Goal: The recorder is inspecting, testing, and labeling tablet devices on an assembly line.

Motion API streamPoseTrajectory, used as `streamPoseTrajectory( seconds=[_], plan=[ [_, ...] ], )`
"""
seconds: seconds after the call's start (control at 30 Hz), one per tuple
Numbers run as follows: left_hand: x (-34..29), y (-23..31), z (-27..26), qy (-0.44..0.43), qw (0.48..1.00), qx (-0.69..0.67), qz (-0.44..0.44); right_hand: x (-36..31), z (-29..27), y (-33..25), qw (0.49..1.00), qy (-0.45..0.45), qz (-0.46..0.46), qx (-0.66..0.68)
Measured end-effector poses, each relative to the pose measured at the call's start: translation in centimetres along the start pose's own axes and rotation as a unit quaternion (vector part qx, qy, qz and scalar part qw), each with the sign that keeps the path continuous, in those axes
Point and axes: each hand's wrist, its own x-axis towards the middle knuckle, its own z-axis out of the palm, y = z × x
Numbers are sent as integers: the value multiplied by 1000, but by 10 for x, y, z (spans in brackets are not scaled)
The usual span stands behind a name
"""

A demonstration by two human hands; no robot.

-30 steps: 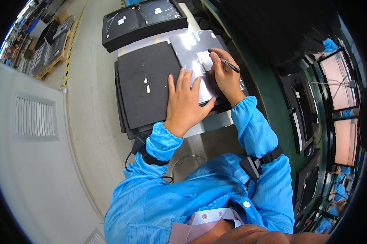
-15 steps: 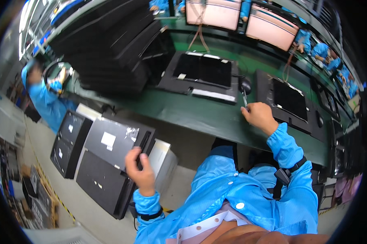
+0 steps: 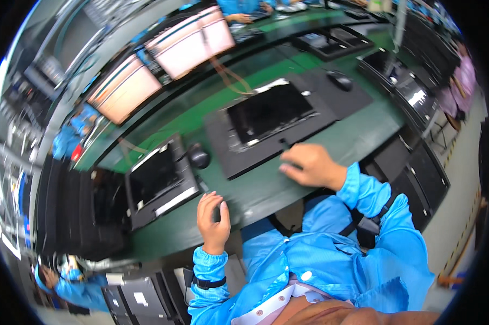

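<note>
My left hand (image 3: 213, 223) is raised at the front edge of the green table, fingers loosely curved, thumb apart, holding nothing. Just beyond its fingertips lies a slim pen-like tool (image 3: 202, 184), near a black mouse (image 3: 199, 156). My right hand (image 3: 313, 165) hovers over the table's front edge with its fingers partly bent and apart; nothing shows in it. Closest to it is a black foam tray (image 3: 244, 162) carrying a dark screen panel (image 3: 268, 112). Left of the mouse, a second screen panel (image 3: 155, 174) rests on a similar tray with a white strip along its front.
Tall black trays (image 3: 66, 211) are stacked at the table's left end. Two lit monitors (image 3: 190, 43) stand along the back. Another mouse (image 3: 339, 80) sits on a dark mat. More trays (image 3: 420, 179) stand low at the right. Co-workers in blue are beyond the table and at lower left.
My view has swung to the right. The right hand has let go of the slim tool and moved to the right-hand tray. The left hand has come from the low trays to the table edge.
</note>
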Motion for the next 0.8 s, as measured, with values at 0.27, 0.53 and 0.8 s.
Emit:
streamPoseTrajectory(
  seconds=[0.27, 0.53, 0.8],
  plan=[
    [19, 18, 43, -42, 998, 42, 26, 9, -181, 273, 724, 277, 505, 379],
    [5, 15, 40, -37, 993, 108, -29, 98, -156, 452, 597, 313, 660, 332],
    [9, 21, 33, -66, 985, 160, -3, 107, -143, 521, 509, 432, 570, 478]
  ],
)
